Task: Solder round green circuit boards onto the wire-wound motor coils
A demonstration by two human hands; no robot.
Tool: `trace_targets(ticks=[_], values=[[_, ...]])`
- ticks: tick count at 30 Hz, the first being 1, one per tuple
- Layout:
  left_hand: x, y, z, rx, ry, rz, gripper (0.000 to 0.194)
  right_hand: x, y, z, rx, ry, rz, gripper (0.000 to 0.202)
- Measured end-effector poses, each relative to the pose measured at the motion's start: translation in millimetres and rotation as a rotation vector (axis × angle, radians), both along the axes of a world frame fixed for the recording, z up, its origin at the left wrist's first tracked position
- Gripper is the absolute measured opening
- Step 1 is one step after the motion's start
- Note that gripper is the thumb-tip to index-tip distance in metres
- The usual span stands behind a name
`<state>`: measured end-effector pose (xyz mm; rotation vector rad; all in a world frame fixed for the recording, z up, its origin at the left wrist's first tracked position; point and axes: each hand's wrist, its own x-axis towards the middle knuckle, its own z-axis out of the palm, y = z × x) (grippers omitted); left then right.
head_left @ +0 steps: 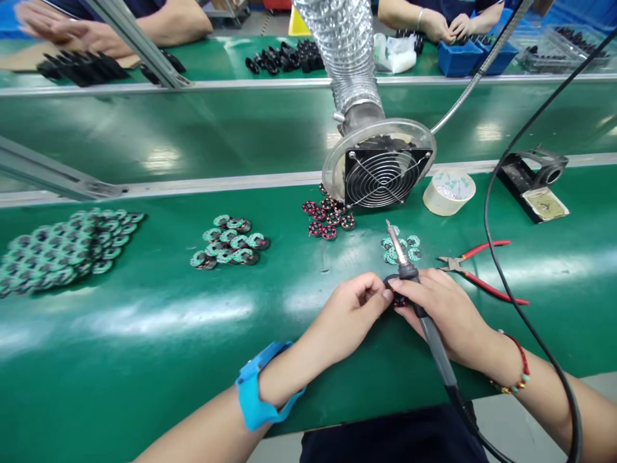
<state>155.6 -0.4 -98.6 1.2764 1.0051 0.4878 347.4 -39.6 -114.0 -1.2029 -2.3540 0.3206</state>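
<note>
My left hand [344, 315] pinches a small dark round motor stator [400, 300] with red windings, just above the green table. My right hand [448, 315] holds a soldering iron [436, 344] tilted with its tip pointing up and away, and its fingers also reach the stator. Much of that part is hidden by fingers and iron. Behind the iron lie several small green ring-shaped circuit boards [413, 242]. Farther back, loose stators [330, 218] with red and copper-coloured windings are grouped below the fan. Cutting pliers [452, 263] with red handles lie open to the right.
A fume fan [388, 177] on a foil duct hangs ahead, beside a tape roll [446, 193] and an iron stand [530, 186]. Stators topped with boards form a small group [229, 241] and a large pile [58, 251] at left. The black cable [501, 276] crosses right. Co-workers sit opposite.
</note>
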Motion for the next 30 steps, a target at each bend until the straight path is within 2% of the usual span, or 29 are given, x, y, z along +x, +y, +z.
trace_targets(ticks=[4,7,10,14,17,22,28,30], values=[[-4,4,0.3,-0.086,0.000,0.025,0.025,7,2,-0.8,-0.052,0.127,-0.080,0.036],[-9,10,2.0,-0.091,-0.004,0.113,0.023,13,5,-2.4,-0.056,0.219,-0.108,0.042],[-16,19,2.7,-0.005,0.030,0.214,0.022,12,9,-7.5,-0.091,0.262,-0.057,0.041],[-24,30,0.3,0.149,0.110,0.268,0.021,5,14,-15.6,-0.121,0.176,-0.013,0.031],[-24,37,-3.4,0.216,0.179,0.214,0.019,6,13,-16.8,-0.109,0.136,-0.031,0.035],[-6,51,-7.9,0.433,0.347,-0.020,0.009,19,12,-10.3,-0.083,0.308,-0.103,0.039],[26,64,-10.5,0.651,0.509,-0.203,0.025,31,17,-4.5,-0.037,0.407,-0.258,0.034],[29,64,-12.1,0.672,0.503,-0.210,0.024,31,18,-3.4,-0.037,0.421,-0.279,0.031]])
